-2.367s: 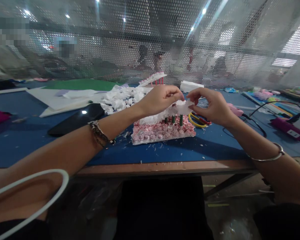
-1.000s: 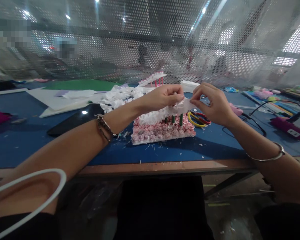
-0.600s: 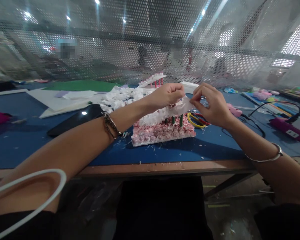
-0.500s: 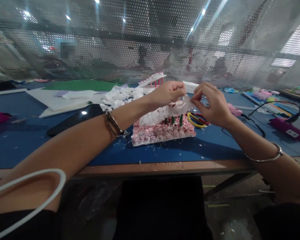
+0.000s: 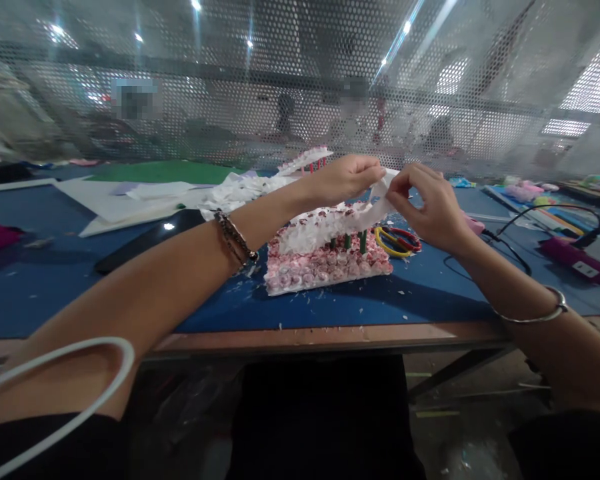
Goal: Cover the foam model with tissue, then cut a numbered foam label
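Between my two hands a thin white paper strip (image 5: 374,212) stretches above a small craft model. My left hand (image 5: 353,179) pinches its upper end with closed fingers. On the other side, my right hand (image 5: 425,200) grips the strip between thumb and fingers. Below sits the model's pink and white base (image 5: 325,272), covered in small rosette-like lumps. Green posts (image 5: 347,241) rise from it under an upper tier (image 5: 310,230) of ruffled white paper with dark red spots. The strip's lower part overlaps that tier's right end; whether it is attached I cannot tell.
Yellow and red looped handles (image 5: 397,243) lie right of the model. Farther right are a pink tool (image 5: 474,224), a black cord and a purple power strip (image 5: 580,259). Crumpled white paper (image 5: 240,192), a dark flat device (image 5: 147,241) and white sheets lie left. Metal mesh stands behind.
My left hand has shifted slightly right and up. The paper strip now shows longer and more upright between my hands. My right hand has barely moved.
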A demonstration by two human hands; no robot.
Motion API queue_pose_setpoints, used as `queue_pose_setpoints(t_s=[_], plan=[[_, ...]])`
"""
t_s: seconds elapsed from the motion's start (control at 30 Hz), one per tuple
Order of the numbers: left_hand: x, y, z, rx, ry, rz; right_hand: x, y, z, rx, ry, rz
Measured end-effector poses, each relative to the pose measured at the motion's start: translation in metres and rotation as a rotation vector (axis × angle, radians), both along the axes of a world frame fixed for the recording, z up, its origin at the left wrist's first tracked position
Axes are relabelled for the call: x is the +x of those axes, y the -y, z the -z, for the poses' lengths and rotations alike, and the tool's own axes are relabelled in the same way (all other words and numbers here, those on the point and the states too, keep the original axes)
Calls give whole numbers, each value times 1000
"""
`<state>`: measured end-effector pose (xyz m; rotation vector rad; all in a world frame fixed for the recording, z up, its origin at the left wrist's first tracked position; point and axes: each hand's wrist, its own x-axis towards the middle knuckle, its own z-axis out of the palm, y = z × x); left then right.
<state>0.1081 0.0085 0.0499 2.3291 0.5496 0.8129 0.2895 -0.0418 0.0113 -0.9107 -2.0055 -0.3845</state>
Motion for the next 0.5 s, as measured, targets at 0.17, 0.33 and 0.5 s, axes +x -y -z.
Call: queue_pose_setpoints(t_s=[0.17,0.33,0.5], plan=[[-4,11,-8,149,-71,-27,-8,-1,-4,51,8,48],[-7,15,-14,222,-110,-58,-10,-1,-11,29,-22,68],[-8,16,-23,241,-134,-61,-8,-4,-13,50,-52,65]])
